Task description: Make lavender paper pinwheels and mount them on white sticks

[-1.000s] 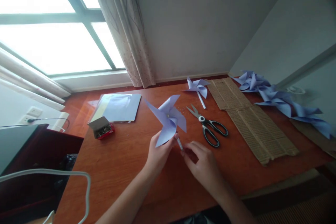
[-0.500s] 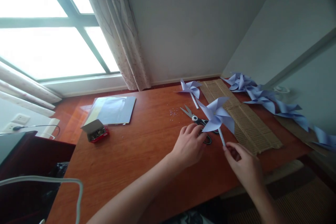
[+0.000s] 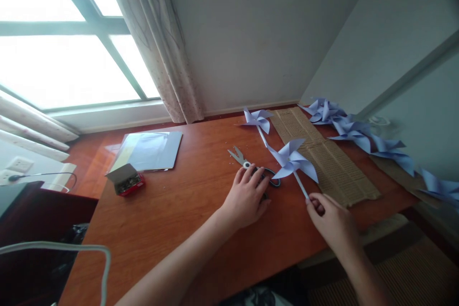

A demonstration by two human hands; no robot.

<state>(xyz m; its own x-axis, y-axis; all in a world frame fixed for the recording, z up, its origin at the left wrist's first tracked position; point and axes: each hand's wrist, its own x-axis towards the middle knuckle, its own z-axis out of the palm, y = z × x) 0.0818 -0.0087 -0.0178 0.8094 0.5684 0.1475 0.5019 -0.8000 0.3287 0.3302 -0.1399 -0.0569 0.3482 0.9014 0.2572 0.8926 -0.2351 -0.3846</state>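
Pinched by its white stick in my right hand [image 3: 330, 217] is a pale blue paper pinwheel [image 3: 292, 158], its head over the tabletop beside the cardboard. My left hand [image 3: 245, 198] lies with fingers spread over the handles of the scissors [image 3: 241, 158], partly covering them. The scissors' blades are slightly apart and point to the far left. Behind them lies a second pinwheel [image 3: 257, 118], its stick running toward the held one.
A strip of corrugated cardboard [image 3: 326, 158] lies on the wooden table [image 3: 172, 229]. Several pinwheels [image 3: 353, 133] line the right edge. At the left are a small red open box [image 3: 127, 181] of metal bits and a clear-covered paper stack [image 3: 152, 149].
My left hand has shifted left, and the scissors have slid left with it, over the small paper scraps. My right hand still holds the pinwheel, now slightly lower.
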